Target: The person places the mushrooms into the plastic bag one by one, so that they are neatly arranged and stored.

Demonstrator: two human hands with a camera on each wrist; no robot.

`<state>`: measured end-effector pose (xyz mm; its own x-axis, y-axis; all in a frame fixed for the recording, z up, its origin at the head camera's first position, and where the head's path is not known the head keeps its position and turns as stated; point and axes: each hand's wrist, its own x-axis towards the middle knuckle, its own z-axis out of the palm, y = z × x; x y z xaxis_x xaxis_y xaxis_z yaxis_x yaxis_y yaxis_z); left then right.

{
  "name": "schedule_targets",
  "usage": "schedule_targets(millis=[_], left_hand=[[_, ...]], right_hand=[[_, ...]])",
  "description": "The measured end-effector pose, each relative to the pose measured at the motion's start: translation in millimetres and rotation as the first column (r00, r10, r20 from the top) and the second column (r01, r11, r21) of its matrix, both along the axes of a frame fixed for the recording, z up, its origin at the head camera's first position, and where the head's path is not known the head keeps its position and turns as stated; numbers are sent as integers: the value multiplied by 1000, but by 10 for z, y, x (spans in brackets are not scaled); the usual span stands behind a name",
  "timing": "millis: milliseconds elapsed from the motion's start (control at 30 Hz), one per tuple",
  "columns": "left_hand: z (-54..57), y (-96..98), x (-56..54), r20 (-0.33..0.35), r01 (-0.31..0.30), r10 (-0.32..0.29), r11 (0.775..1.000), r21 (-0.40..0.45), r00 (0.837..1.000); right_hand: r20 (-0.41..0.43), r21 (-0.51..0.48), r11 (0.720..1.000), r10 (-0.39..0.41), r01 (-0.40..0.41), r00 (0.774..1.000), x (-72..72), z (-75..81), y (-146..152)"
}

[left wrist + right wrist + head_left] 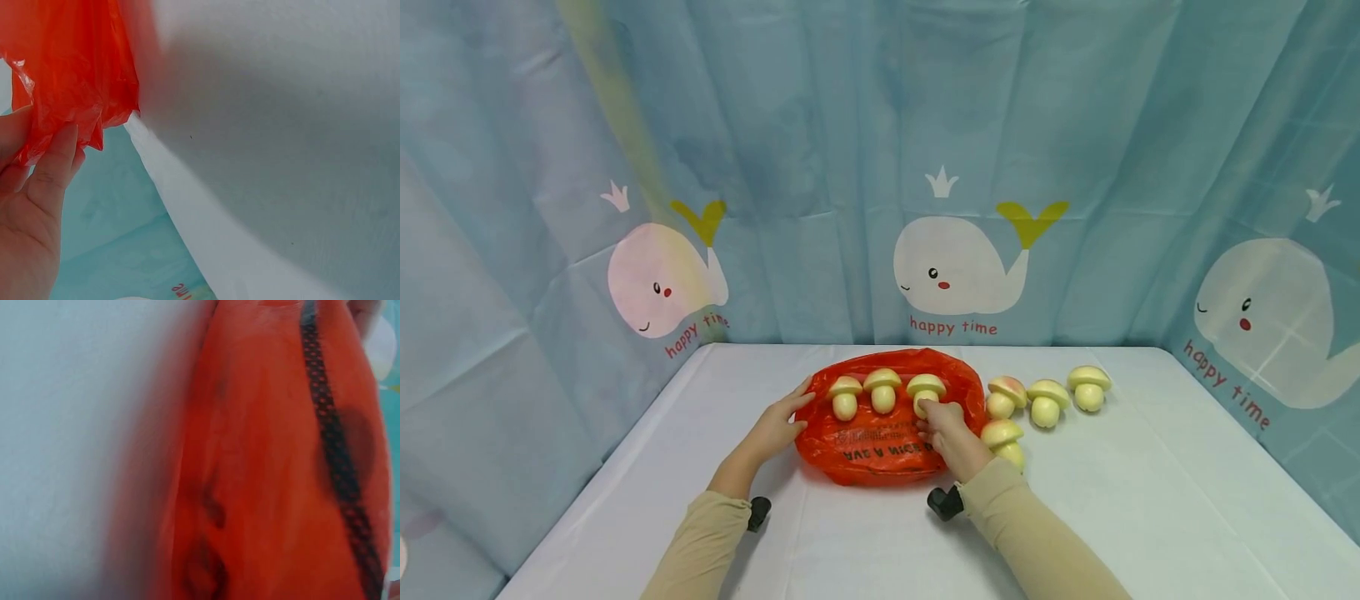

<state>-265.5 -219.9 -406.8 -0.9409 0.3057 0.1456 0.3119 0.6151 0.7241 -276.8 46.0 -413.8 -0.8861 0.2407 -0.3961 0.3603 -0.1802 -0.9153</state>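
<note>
A red plastic bag (880, 467) with dark print lies spread on the table. My left hand (777, 425) grips its left edge; in the left wrist view, thumb and fingers (53, 165) pinch the crumpled red plastic. Within the bag's outline, two pale yellow mushrooms (845, 398) stand side by side at the left. My right hand (953, 437) holds the stem of a third mushroom (927, 386), over the bag's right part. Red plastic (269, 437) fills much of the blurred right wrist view, where the right hand's grasp is hidden.
Several more mushrooms (1047, 402) lie right of the bag, one (1004, 442) close beside my right wrist. The white table (1150, 500) ends at a blue curtain (820, 167) with whale prints. A black wrist camera (945, 503) hangs below each forearm.
</note>
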Motion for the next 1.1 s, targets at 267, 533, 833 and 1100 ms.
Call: schedule_targets(millis=[267, 533, 833, 1100], left_hand=[[11, 3, 9, -2, 3, -3, 1000, 4, 1000], [18, -15, 23, -4, 4, -4, 1000, 2, 1000], [-6, -2, -7, 13, 0, 0, 1000, 13, 1000], [-15, -4, -19, 5, 4, -4, 1000, 4, 1000]], right_hand=[[34, 186, 982, 28, -34, 999, -44, -26, -32], [59, 109, 993, 32, -38, 998, -80, 1, -21], [66, 23, 999, 26, -28, 997, -46, 38, 9], [27, 33, 999, 1, -2, 1000, 28, 39, 21]])
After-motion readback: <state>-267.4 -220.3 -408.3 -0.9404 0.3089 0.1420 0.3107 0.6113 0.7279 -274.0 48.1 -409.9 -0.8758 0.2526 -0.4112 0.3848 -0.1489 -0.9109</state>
